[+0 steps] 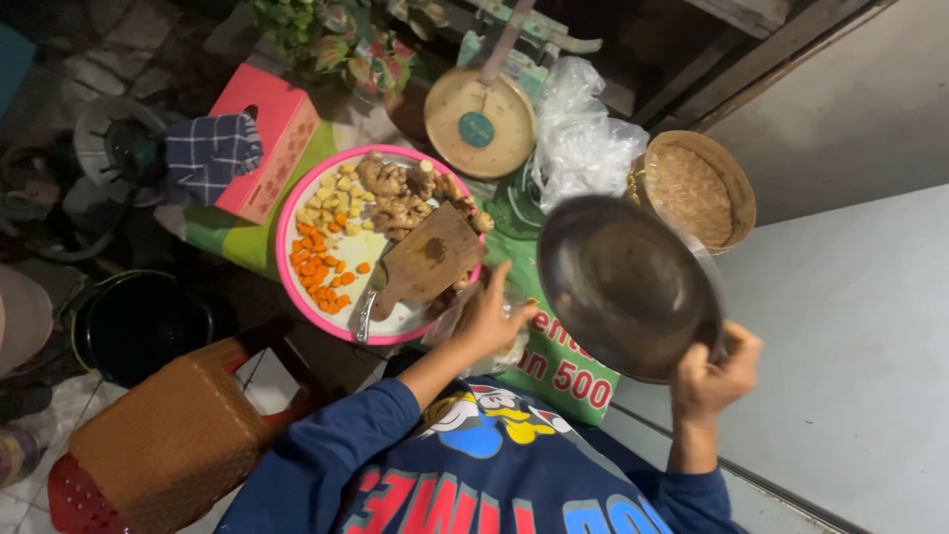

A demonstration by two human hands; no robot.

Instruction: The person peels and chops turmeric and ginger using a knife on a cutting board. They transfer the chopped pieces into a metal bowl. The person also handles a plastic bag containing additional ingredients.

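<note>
**Metal bowl raised beside a tray of cut roots**

Dark round metal bowl (625, 285), tilted with the hollow toward the camera, gripped at the lower right rim by the right hand (714, 374), fingers closed over the edge; held in the air over the green printed table cover (554, 371) and the edge of the pale grey surface (850, 356). Left hand (489, 321) just left of the bowl, fingers partly spread and loose, resting on crumpled clear plastic (494, 346) near the rim of the pink round tray (297, 213); grip on the plastic impossible to judge. On the tray: wooden cutting board (433, 255), knife (368, 302) with a metal handle beside it, orange slices (318, 267), yellow cut pieces (334, 198), and knobbly ginger roots (395, 193). Behind the tray: round scale pan (479, 124), bunched clear plastic bags (583, 138), woven bamboo basket (697, 188). Further left: pink tissue box (272, 148) with a checked cloth (210, 153) draped against it. Below left: brown woven stool (173, 445) and black bucket (138, 321) on the floor.
</note>
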